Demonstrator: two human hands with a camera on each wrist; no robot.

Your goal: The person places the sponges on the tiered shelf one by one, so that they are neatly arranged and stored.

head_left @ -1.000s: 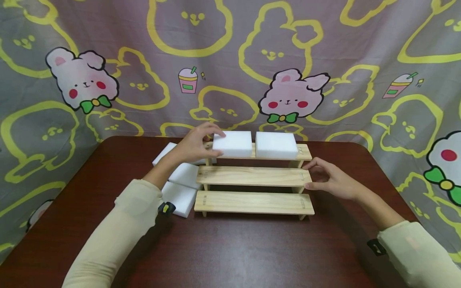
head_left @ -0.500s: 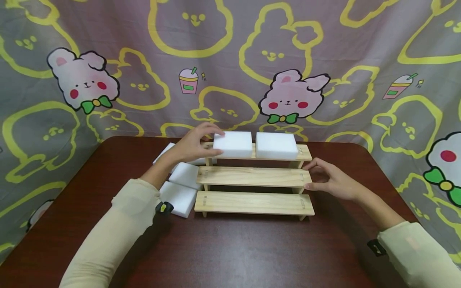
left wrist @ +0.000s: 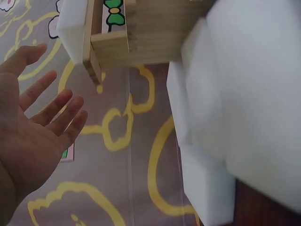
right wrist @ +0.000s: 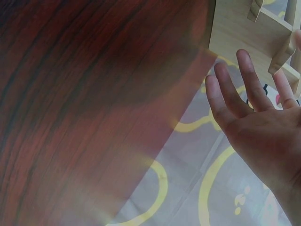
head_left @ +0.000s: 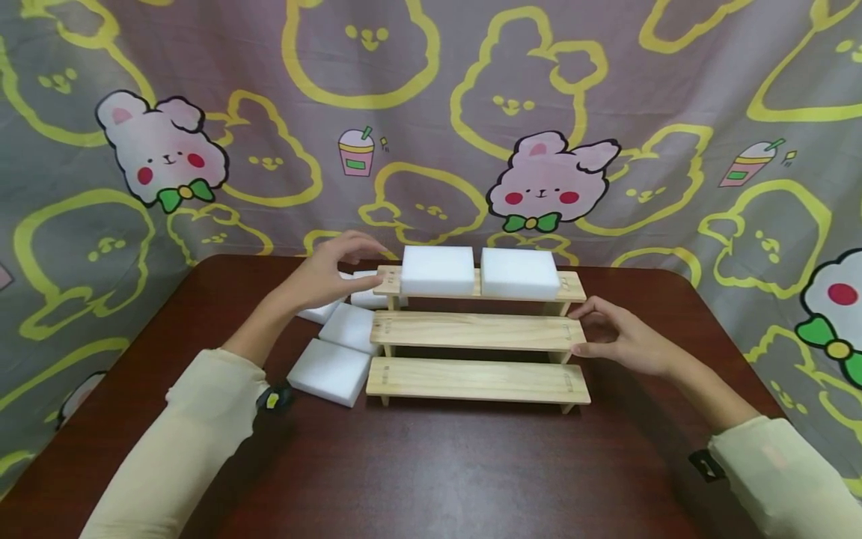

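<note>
Centrally, a three-tier wooden rack (head_left: pixel 478 329) stands on a dark red-brown table (head_left: pixel 471 471), with two white foam blocks, the left block (head_left: pixel 438 271) and the right block (head_left: pixel 520 274), lying side by side on its top board, a narrow gap between them. The left hand (head_left: pixel 328 271) is beside the rack's upper left end, its fingers loose and parted, gripping nothing; whether its thumb touches the board cannot be told. The right hand (head_left: pixel 628 340) pinches the right end of the middle board between thumb and index finger. The left wrist view shows the left palm and spread fingers, clear of the block; the right wrist view adds the right palm and three outstretched fingers, outside the pinch. Small marks (head_left: pixel 564 329) near the board ends are too fine to read. More white foam pieces (head_left: pixel 331 371) lie left of the rack, partly behind the left hand. Behind the table hangs a grey-mauve cloth (head_left: pixel 431 67) printed with yellow outlines, rabbit heads and drink cups.
</note>
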